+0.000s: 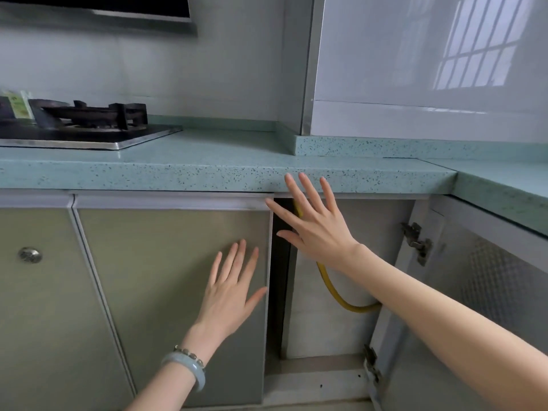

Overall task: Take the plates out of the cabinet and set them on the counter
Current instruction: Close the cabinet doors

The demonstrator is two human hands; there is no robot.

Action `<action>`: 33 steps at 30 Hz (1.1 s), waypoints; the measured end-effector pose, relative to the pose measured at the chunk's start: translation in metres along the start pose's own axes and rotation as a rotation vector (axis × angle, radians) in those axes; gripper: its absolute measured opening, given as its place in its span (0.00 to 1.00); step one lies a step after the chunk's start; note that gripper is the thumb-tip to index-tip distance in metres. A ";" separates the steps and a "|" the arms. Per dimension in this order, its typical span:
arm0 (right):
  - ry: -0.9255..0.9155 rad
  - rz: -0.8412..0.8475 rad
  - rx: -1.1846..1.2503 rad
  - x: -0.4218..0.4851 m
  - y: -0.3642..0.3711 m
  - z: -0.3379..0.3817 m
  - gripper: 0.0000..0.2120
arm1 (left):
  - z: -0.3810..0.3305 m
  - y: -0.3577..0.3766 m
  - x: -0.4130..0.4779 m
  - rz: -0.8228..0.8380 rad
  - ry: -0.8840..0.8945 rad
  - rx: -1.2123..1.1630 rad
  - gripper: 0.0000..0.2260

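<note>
While the left hand [229,289] lies flat on the shut door [166,277], the right hand [314,226] (fingers spread, holding nothing) hovers before the open cabinet [370,232], probably searching. No plates show there or on the desk [207,161] above.

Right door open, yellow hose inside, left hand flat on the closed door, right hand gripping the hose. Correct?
One error: the right hand grips nothing; its fingers are straight and spread in front of the hose, per the head view. The right door is open, the hose yellow, the left hand flat on the closed door.
</note>
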State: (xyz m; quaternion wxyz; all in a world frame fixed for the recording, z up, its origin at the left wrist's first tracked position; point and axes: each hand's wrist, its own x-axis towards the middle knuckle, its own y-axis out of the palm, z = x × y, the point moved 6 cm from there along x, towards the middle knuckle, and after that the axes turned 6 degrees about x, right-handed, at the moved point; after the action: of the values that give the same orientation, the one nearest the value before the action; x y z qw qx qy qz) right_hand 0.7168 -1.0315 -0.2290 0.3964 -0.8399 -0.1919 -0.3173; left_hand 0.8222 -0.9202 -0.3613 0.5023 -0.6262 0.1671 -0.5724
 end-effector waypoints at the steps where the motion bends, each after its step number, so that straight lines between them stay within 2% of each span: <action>1: 0.018 0.011 0.005 -0.008 -0.006 -0.002 0.29 | -0.006 -0.002 0.000 -0.016 0.016 -0.014 0.33; 7: 0.171 0.059 0.043 -0.078 -0.047 -0.020 0.30 | -0.065 -0.009 0.004 -0.075 0.181 -0.123 0.33; 13: 0.379 0.155 0.054 -0.149 -0.090 -0.050 0.28 | -0.155 -0.015 0.010 -0.028 0.327 -0.248 0.37; 19: 0.627 0.040 0.070 -0.221 -0.151 -0.066 0.25 | -0.248 -0.028 -0.004 -0.049 0.453 -0.487 0.37; 25: 0.678 0.093 -0.047 -0.272 -0.200 -0.062 0.22 | -0.335 -0.059 -0.034 -0.184 0.649 -0.681 0.36; 29: 0.782 0.094 -0.149 -0.299 -0.230 -0.070 0.26 | -0.372 -0.077 -0.052 -0.295 0.642 -0.753 0.39; 33: 0.842 0.123 -0.166 -0.315 -0.244 -0.074 0.31 | -0.394 -0.089 -0.065 -0.434 0.594 -0.716 0.39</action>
State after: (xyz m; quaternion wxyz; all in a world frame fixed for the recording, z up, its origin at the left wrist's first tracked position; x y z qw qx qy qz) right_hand 0.3202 -0.9629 -0.2767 0.3894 -0.6761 0.0633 -0.6223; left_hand 0.4220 -1.0028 -0.3867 0.0566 -0.5897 0.3541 -0.7236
